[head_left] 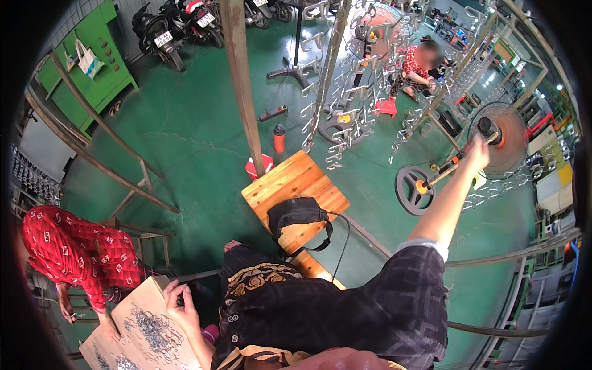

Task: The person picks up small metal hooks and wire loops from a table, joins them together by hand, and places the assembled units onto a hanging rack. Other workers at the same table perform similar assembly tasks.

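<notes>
— Taking twelve as straight up the view, where does the fan lie from us?

— Between one and two o'clock from our body, at the end of our outstretched right arm. Our right hand is at its rear, with the black motor housing just beside our fingers, toward one o'clock.

— Are we gripping it?

— We can't tell; the blur hides whether our fingers close around anything or only touch.

— Which way does its long axis run?

— Along the slanting pole. From our right hand, the wheel-like base lies toward eight o'clock, so the axis runs roughly eight to two.

— And which of our hands is nearer?

— Our right, clearly. Our left hand is well apart from it, by the edge of the cardboard; from there the fan sits at two o'clock. Its fingers are loosely bent, with nothing visible between them.

— What do we have closest to that one?

— A pile of small metal pieces, toward eight o'clock. Beyond, between eight and nine, a co-worker's hand is on the cardboard.
</notes>
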### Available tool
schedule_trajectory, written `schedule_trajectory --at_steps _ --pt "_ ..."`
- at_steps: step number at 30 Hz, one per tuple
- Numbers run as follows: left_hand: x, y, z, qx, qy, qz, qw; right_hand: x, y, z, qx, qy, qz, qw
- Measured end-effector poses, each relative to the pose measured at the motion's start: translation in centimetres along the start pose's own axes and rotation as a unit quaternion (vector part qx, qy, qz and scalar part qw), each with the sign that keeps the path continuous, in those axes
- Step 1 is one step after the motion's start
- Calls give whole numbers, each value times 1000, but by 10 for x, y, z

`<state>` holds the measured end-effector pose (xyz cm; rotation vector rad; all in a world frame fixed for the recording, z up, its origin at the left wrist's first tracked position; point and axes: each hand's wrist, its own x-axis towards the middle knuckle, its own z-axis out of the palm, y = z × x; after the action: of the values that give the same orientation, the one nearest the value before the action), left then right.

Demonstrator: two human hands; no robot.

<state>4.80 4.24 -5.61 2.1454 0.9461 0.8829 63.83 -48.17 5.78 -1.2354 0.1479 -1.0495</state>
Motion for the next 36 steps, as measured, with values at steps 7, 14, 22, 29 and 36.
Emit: schedule_trajectory --at_steps 7,14,22,29,36 --pt "7 3 4 1 -4 -6 1000 -125 147 -139 -214 -125 303 920" --pt "3 11 9 10 -5 -27 1000 -179 142 -89 -194 -297 334 873" --pt "-7 2 6 15 13 -29 999 -209 144 -17 -259 -395 220 854" --pt "-7 5 5 20 17 -35 999 -235 170 13 -202 -335 252 885" --pt "-5 10 5 37 7 -39 999 -219 228 8 -257 -253 178 916"
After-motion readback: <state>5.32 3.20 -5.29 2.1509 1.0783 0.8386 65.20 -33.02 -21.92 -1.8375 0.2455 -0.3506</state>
